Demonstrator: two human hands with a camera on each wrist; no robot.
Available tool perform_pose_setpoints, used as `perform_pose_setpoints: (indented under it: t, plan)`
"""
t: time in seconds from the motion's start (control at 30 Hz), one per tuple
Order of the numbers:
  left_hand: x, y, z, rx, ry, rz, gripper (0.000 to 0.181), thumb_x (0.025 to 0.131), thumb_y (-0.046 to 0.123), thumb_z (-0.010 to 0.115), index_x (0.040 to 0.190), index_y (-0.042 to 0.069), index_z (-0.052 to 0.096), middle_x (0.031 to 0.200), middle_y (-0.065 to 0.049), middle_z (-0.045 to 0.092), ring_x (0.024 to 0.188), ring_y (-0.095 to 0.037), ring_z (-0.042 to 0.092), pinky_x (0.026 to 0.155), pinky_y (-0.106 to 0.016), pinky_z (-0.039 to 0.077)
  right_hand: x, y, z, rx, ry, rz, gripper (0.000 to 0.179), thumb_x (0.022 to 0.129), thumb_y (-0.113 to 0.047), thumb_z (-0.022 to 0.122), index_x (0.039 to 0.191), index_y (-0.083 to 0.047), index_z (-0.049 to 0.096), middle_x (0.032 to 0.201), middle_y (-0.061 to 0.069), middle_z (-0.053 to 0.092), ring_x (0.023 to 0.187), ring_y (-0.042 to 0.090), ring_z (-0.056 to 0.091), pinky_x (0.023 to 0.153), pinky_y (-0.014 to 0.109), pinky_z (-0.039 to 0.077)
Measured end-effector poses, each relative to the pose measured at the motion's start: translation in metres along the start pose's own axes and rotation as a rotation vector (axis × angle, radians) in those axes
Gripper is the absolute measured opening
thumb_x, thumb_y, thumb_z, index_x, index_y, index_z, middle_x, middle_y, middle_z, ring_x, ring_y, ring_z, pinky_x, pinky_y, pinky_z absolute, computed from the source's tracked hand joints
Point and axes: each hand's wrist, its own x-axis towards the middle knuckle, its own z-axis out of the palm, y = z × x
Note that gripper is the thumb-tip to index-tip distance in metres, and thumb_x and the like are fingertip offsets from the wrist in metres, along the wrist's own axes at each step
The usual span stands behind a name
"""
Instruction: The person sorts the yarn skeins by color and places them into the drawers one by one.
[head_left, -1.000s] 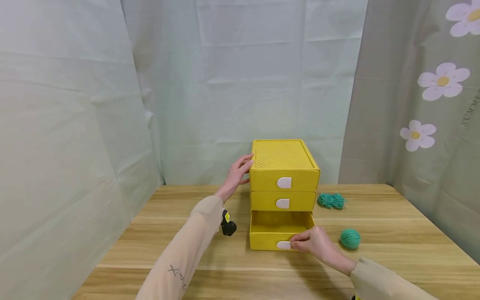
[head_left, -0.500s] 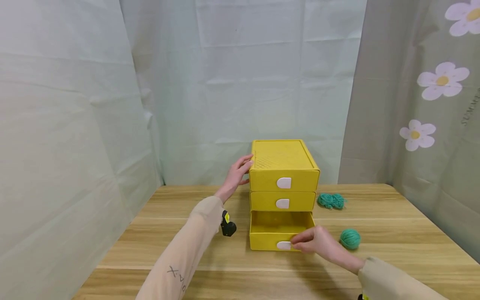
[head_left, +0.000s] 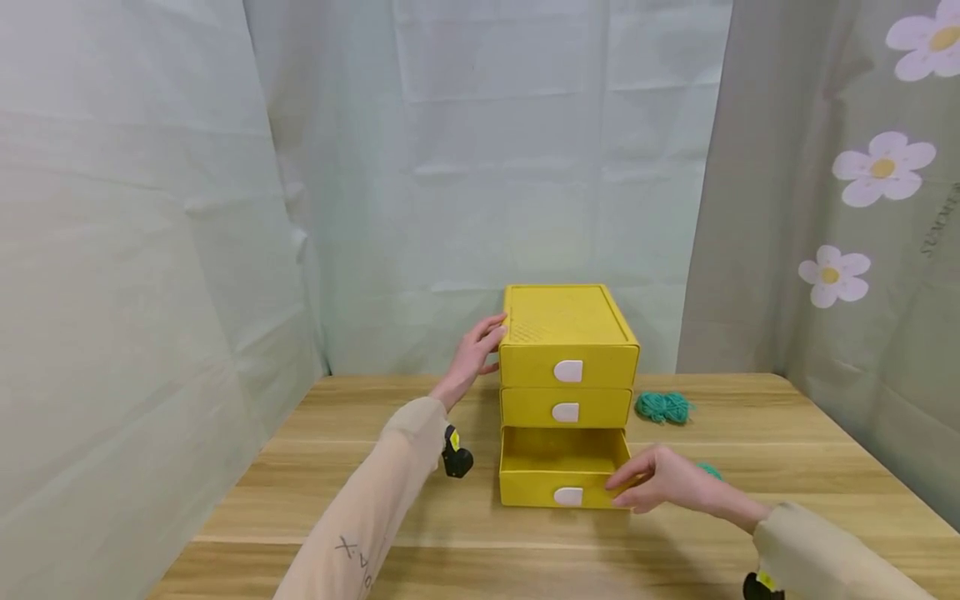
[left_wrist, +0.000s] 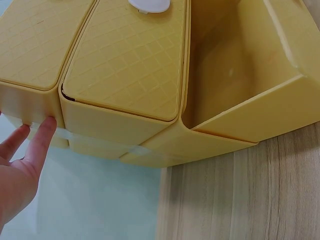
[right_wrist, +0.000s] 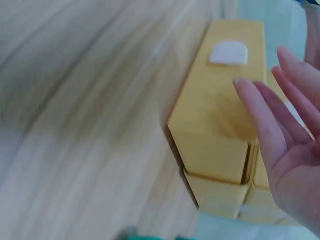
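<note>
A yellow cabinet (head_left: 566,317) of three stacked drawers stands on the table. Its bottom drawer (head_left: 528,490) is pulled out, and the inside shows bare. The two drawers above are closed. My left hand (head_left: 472,354) rests on the cabinet's left side near the top, its fingertips (left_wrist: 48,124) against the side wall in the left wrist view. My right hand (head_left: 667,479) is just off the bottom drawer's front right corner, fingers extended and holding nothing. The white pull tab (right_wrist: 229,52) on that drawer lies beyond its fingertips in the right wrist view.
A teal yarn skein (head_left: 664,407) lies right of the cabinet. Nearer, a teal yarn ball (head_left: 709,471) is mostly hidden behind my right hand. The wooden table (head_left: 360,467) ends at a pale curtain (head_left: 480,167) behind the cabinet.
My right hand has let go of the bottom drawer's white tab and moved right, now covering most of the yarn ball. The left hand and the drawer stay in place.
</note>
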Motion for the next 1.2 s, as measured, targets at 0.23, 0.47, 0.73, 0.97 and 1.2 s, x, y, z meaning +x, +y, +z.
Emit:
perform_pose_setpoints:
  t: [0.23, 0.47, 0.73, 0.97, 1.2]
  plan:
    - [-0.002, 0.001, -0.001, -0.010, -0.013, -0.014, 0.047, 0.093, 0.032, 0.051, 0.136, 0.014, 0.043, 0.129, -0.009, 0.044, 0.105, -0.028, 0.050, 0.079, -0.045, 0.046, -0.009, 0.001, -0.024, 0.072, -0.183, -0.103, 0.030, 0.086, -0.001, 0.060, 0.113, 0.012, 0.058, 0.110, 0.031, 0.054, 0.094, 0.035, 0.058, 0.071, 0.039, 0.049]
    - [-0.015, 0.023, 0.002, -0.003, -0.057, -0.004, 0.047, 0.096, 0.024, 0.046, 0.138, 0.006, 0.037, 0.133, -0.016, 0.040, 0.107, -0.032, 0.047, 0.081, -0.047, 0.044, -0.019, 0.009, -0.054, -0.049, -0.124, -0.233, 0.027, 0.084, 0.005, 0.059, 0.111, 0.009, 0.059, 0.108, 0.020, 0.059, 0.096, 0.032, 0.057, 0.074, 0.038, 0.048]
    - [-0.017, 0.027, 0.003, 0.007, -0.050, -0.017, 0.047, 0.096, 0.024, 0.046, 0.139, 0.007, 0.036, 0.132, -0.015, 0.041, 0.108, -0.031, 0.048, 0.082, -0.046, 0.043, -0.030, 0.024, -0.083, -0.189, 0.018, -0.283, 0.036, 0.082, 0.005, 0.062, 0.117, 0.008, 0.055, 0.116, 0.008, 0.058, 0.106, 0.011, 0.052, 0.080, 0.038, 0.045]
    - [-0.015, 0.027, 0.002, 0.002, -0.042, -0.021, 0.046, 0.096, 0.023, 0.046, 0.138, 0.007, 0.038, 0.131, -0.016, 0.041, 0.107, -0.032, 0.048, 0.082, -0.046, 0.043, -0.038, 0.039, -0.091, -0.346, 0.116, -0.229, 0.039, 0.080, -0.005, 0.068, 0.118, -0.003, 0.057, 0.116, 0.003, 0.057, 0.107, 0.005, 0.048, 0.086, 0.038, 0.042]
    - [0.001, 0.002, -0.001, -0.011, -0.018, -0.025, 0.048, 0.093, 0.032, 0.051, 0.137, 0.015, 0.042, 0.129, -0.012, 0.044, 0.104, -0.028, 0.050, 0.080, -0.044, 0.045, -0.046, 0.052, -0.092, -0.389, 0.145, -0.141, 0.047, 0.079, -0.012, 0.071, 0.121, -0.004, 0.052, 0.121, 0.018, 0.048, 0.110, 0.007, 0.043, 0.084, 0.061, 0.032]
